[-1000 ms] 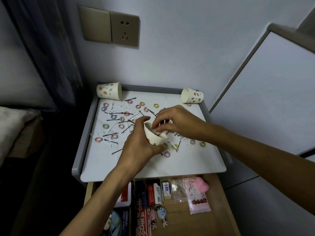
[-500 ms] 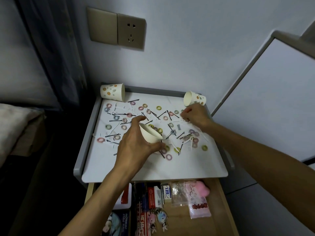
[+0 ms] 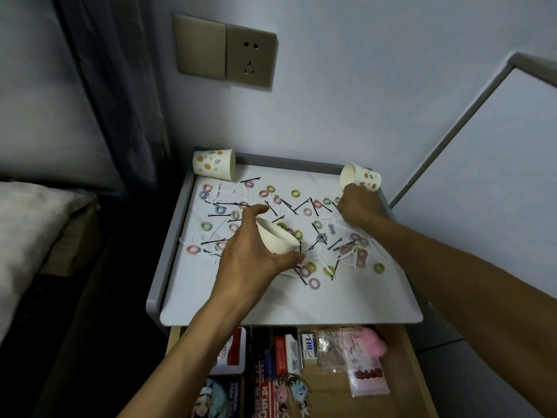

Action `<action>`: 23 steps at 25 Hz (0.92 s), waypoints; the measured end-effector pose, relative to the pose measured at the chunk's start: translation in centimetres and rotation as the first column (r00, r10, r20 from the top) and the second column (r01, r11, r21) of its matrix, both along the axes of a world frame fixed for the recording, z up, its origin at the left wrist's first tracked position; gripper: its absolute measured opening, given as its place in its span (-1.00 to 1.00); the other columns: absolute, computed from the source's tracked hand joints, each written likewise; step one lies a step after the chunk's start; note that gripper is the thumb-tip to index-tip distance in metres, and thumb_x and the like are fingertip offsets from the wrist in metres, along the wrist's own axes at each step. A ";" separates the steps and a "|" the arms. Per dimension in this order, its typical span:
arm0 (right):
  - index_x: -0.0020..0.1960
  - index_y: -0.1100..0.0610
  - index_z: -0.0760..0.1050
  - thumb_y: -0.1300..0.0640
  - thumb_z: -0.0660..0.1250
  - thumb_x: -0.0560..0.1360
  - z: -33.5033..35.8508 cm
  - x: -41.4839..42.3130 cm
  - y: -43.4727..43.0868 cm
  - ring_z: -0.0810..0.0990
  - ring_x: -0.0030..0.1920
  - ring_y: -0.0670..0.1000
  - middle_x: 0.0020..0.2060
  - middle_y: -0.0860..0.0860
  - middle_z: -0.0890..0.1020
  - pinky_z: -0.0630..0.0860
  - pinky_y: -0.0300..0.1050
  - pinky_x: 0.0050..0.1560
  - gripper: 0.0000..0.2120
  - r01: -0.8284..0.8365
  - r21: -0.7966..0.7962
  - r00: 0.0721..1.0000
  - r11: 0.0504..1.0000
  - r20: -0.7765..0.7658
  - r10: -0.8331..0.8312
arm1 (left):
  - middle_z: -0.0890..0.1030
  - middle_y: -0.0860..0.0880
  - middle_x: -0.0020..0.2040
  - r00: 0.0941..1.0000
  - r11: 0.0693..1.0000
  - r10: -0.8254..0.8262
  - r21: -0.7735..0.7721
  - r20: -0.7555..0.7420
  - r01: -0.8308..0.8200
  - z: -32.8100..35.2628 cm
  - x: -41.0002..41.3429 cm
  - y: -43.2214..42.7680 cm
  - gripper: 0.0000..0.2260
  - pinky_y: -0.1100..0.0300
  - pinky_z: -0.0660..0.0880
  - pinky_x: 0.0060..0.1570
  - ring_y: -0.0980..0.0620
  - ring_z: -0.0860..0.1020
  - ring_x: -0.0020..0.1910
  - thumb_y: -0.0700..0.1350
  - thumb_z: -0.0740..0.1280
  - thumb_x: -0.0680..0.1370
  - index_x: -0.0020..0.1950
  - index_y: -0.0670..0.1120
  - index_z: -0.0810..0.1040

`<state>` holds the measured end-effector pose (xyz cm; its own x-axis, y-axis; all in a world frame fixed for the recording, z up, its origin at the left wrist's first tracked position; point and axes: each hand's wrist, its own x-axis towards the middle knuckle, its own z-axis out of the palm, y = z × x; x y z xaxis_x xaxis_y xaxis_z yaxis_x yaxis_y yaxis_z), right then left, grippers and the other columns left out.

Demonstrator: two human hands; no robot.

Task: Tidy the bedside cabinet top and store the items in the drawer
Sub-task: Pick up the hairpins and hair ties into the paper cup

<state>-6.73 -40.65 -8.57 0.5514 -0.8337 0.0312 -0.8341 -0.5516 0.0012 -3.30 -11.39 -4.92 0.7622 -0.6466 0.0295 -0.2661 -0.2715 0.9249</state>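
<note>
The drawer (image 3: 404, 372) stands open below the cabinet top (image 3: 271, 306), which is strewn with hair ties (image 3: 314, 283) and hairpins (image 3: 224, 203). The left hand (image 3: 250, 257) grips a tilted paper cup (image 3: 278, 238) above them. The right hand (image 3: 358, 206) has left that cup for the far corner beside a tipped cup (image 3: 360, 177), so collecting continues. Its fingers curl down, perhaps pinching another piece.
</note>
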 end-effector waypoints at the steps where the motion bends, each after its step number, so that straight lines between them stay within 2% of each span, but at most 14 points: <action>1: 0.07 0.26 0.55 0.28 0.23 0.55 0.1 0.1 0.3 0.63 0.02 0.21 0.00 0.20 0.64 0.41 -0.08 -0.17 -0.83 -0.033 -0.046 0.998 0.998 -0.056 0.031 | 0.53 0.09 0.07 1.000 1.000 -0.002 -0.004 -0.005 0.002 0.0 0.0 0.0 -0.22 0.17 0.45 -0.10 0.00 0.54 0.01 0.08 0.62 0.24 0.35 0.14 0.29; 3: 0.08 0.27 0.55 0.33 0.21 0.54 0.1 0.2 1.0 0.62 0.04 0.21 0.02 0.20 0.64 0.43 -0.06 -0.14 -0.81 -0.119 -0.093 0.979 0.989 -0.175 0.101 | 0.53 0.08 0.07 1.000 1.000 -0.005 -0.009 -0.012 0.005 0.0 0.0 0.1 -0.23 0.16 0.46 -0.08 0.00 0.54 0.01 0.08 0.61 0.24 0.35 0.15 0.29; 5: 0.07 0.28 0.55 0.35 0.21 0.53 0.0 0.1 1.2 0.62 0.02 0.20 0.01 0.20 0.64 0.46 -0.05 -0.14 -0.82 -0.152 -0.062 0.968 0.987 -0.213 0.135 | 0.54 0.07 0.08 1.000 1.000 -0.005 -0.011 -0.015 0.004 0.2 0.0 0.2 -0.23 0.15 0.48 -0.06 0.00 0.54 0.02 0.07 0.61 0.25 0.35 0.15 0.29; 8: 0.07 0.28 0.48 0.33 0.20 0.55 0.0 -0.1 0.5 0.62 -0.08 0.20 -0.07 0.20 0.63 0.46 -0.05 -0.24 -0.86 -0.172 -0.032 0.983 0.985 -0.073 0.169 | 0.53 0.06 0.09 1.000 1.000 0.001 -0.007 -0.011 -0.001 0.3 0.2 0.4 -0.23 0.13 0.49 -0.06 0.00 0.53 0.02 0.07 0.61 0.26 0.36 0.16 0.28; 10: 0.09 0.23 0.45 0.29 0.18 0.57 0.1 0.1 0.0 0.60 -0.11 0.20 -0.09 0.19 0.61 0.51 -0.01 -0.21 -0.87 -0.232 -0.011 0.970 0.973 0.066 0.232 | 0.53 0.06 0.10 1.000 1.000 0.007 -0.007 -0.013 -0.007 0.4 0.2 0.5 -0.23 0.10 0.51 -0.03 -0.01 0.54 0.03 0.07 0.61 0.26 0.35 0.16 0.29; 12: 0.06 0.16 0.52 0.22 0.25 0.56 -0.1 0.5 -0.3 0.60 -0.11 0.16 -0.08 0.16 0.64 0.55 -0.01 -0.15 -0.89 -0.283 0.054 0.949 0.958 0.160 0.271 | 0.53 0.06 0.10 1.000 1.000 0.008 -0.005 -0.014 -0.008 0.4 0.2 0.4 -0.23 0.07 0.52 -0.01 -0.02 0.54 0.03 0.07 0.61 0.26 0.35 0.16 0.28; 15: -0.01 0.17 0.63 0.12 0.40 0.51 -0.5 1.0 0.1 0.63 -0.15 0.13 -0.15 0.14 0.68 0.58 0.01 -0.12 -0.87 -0.309 0.124 0.941 0.943 0.183 0.284 | 0.53 0.06 0.09 1.000 1.000 0.013 -0.007 -0.013 -0.014 0.5 0.3 0.4 -0.24 0.07 0.52 -0.02 -0.02 0.53 0.03 0.08 0.61 0.26 0.34 0.16 0.28; 18: -0.07 0.18 0.66 0.14 0.44 0.48 -1.1 1.1 0.1 0.65 -0.17 0.13 -0.20 0.13 0.69 0.60 0.01 -0.11 -0.89 -0.255 0.117 0.950 0.960 0.213 0.227 | 0.53 0.06 0.08 1.000 1.000 0.012 -0.009 -0.016 -0.012 0.5 0.4 0.5 -0.25 0.09 0.51 -0.02 -0.01 0.53 0.03 0.08 0.61 0.27 0.34 0.16 0.28; 20: -0.16 0.14 0.66 0.17 0.43 0.48 -1.2 1.1 0.1 0.62 -0.24 0.13 -0.27 0.13 0.66 0.58 -0.03 -0.21 -0.93 -0.220 0.103 0.963 0.970 0.184 0.199 | 0.51 0.07 0.08 1.000 1.000 0.009 -0.011 -0.023 -0.009 0.5 0.5 0.5 -0.25 0.11 0.51 -0.03 -0.01 0.52 0.04 0.07 0.61 0.28 0.35 0.15 0.28; 22: -0.31 0.11 0.55 0.20 0.37 0.51 -1.3 1.2 0.2 0.49 -0.35 0.12 -0.38 0.13 0.52 0.41 -0.13 -0.38 -0.79 -0.184 0.067 0.981 0.981 0.081 0.179 | 0.50 0.07 0.08 0.999 1.000 0.009 -0.015 -0.033 -0.009 0.6 0.5 0.4 -0.25 0.15 0.48 -0.07 0.00 0.51 0.04 0.06 0.60 0.28 0.35 0.15 0.28; 23: -0.28 0.13 0.51 0.21 0.33 0.53 -1.3 1.1 0.3 0.48 -0.34 0.14 -0.36 0.13 0.49 0.35 -0.14 -0.38 -0.79 -0.170 0.047 0.985 0.984 0.035 0.169 | 0.50 0.07 0.07 0.999 1.000 0.009 -0.016 -0.036 -0.009 0.7 0.4 0.4 -0.25 0.16 0.46 -0.08 0.00 0.51 0.03 0.05 0.60 0.28 0.35 0.15 0.28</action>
